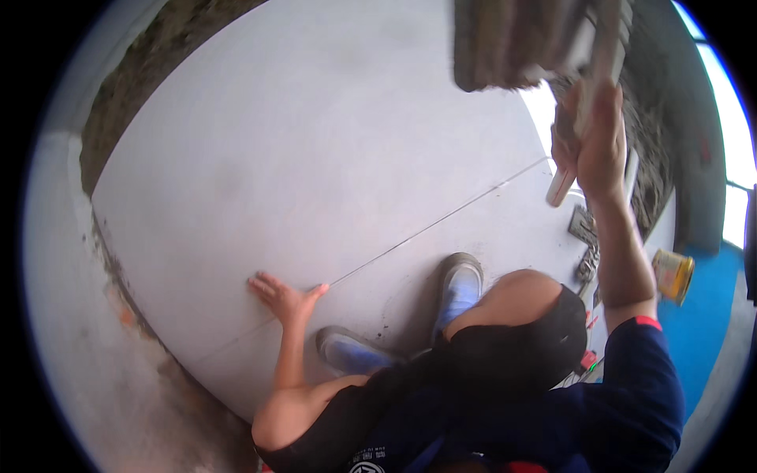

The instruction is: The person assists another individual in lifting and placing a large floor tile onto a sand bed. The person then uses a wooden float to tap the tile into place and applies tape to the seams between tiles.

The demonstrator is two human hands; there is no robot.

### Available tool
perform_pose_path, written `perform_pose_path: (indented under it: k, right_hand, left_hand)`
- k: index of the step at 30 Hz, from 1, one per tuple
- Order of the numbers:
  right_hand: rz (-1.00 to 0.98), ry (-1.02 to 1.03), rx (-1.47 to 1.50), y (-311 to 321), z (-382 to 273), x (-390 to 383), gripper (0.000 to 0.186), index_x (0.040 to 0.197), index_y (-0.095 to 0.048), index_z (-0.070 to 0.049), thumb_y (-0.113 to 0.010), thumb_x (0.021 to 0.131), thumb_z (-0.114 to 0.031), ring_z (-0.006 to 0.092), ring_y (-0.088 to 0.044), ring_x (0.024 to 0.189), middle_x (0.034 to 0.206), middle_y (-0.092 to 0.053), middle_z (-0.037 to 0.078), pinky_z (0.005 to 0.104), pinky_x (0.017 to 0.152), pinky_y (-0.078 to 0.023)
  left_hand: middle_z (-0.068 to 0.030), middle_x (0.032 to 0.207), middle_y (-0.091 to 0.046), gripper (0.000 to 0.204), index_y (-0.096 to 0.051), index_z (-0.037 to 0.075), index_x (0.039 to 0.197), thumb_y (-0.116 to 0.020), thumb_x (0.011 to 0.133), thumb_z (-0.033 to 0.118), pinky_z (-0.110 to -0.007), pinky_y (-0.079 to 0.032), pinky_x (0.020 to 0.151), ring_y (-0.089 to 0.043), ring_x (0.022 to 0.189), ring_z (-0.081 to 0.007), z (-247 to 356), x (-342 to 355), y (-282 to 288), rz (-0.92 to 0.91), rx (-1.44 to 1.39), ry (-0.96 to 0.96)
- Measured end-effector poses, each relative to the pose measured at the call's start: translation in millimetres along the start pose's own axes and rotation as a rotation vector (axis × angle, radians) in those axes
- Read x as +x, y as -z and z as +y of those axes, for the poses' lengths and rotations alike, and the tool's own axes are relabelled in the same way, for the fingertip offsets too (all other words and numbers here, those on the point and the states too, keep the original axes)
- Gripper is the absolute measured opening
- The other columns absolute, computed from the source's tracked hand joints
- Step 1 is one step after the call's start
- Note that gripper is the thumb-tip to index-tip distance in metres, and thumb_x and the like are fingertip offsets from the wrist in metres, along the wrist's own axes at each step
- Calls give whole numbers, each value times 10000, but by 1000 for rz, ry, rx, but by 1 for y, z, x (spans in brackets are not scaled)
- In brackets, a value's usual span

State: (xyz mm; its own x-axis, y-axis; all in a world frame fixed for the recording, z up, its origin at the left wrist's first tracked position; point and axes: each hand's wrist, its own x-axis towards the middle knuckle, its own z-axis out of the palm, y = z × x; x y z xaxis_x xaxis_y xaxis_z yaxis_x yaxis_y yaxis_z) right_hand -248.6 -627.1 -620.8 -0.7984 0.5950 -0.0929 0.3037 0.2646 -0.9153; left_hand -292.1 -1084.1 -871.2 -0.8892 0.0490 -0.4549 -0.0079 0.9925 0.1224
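Note:
My left hand (289, 299) lies with fingers spread on the large pale floor slab (331, 150), its thumb close to the thin straight seam. At the upper right my right hand (599, 142) is raised, its fingers wrapped round the pale handle of a mallet-like tool (512, 43). The tool's broad brown-and-whitish head is blurred and cut off by the top edge, so its exact kind is unclear. The handle's end sticks out below my fist. The seam runs from my left hand up toward the right, between the far slab and the nearer slab (505, 236).
My shoes (461, 288) stand on the nearer slab. To the right are a grey metal tool (583, 226), a yellow container (673, 276) and a blue surface (710, 315). A rough wall (63, 260) borders the left; brown earth-like material (650, 118) lies beyond the slab at right.

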Motion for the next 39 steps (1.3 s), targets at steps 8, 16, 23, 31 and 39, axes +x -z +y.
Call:
perform_pose_path:
  k: [8,16,23,31,39]
  right_hand:
    - [-545,-726,-313,-136,114,8,642,797,-541,-26,-398,932,-637,133,-451,454,591,-452,22,305,396,-398]
    - [-448,-158,331,-94,-18,32,435,993,-523,-67,-383,983,-479,41,-426,406,601,-466,-22,191,324,-328]
    - [-527,-449,-565,-199,130,-5,523,708,-483,-90,-398,971,-534,118,-414,406,513,-399,-8,293,365,-343]
    - [-775,-208,-136,-205,-62,74,513,799,-527,-84,-461,942,-572,85,-402,384,560,-461,-27,253,351,-350]
    - [-165,-61,-420,-235,104,114,460,781,-528,-87,-475,958,-508,118,-469,462,561,-452,-15,297,406,-407]
  left_hand:
    - [-365,1506,35,1449,-4,-108,1453,-878,484,521,-529,-47,1156,75,1425,-465,16,0,1,-58,-47,33]
    - [-350,1512,69,1445,11,-69,1469,-886,497,512,-577,-47,1136,83,1429,-452,-2,-1,10,-69,-99,77]
    - [-362,1505,71,1443,16,-57,1475,-882,503,517,-593,-39,1129,88,1421,-473,23,10,19,-91,-156,14]
    - [-321,1530,6,1250,-23,-83,1470,-708,705,628,-565,-26,1144,61,1437,-430,-89,66,21,213,-225,164]
    - [-316,1524,-89,1019,-171,-102,1451,-507,845,646,-515,-81,1162,-39,1436,-431,-94,90,23,409,-86,75]
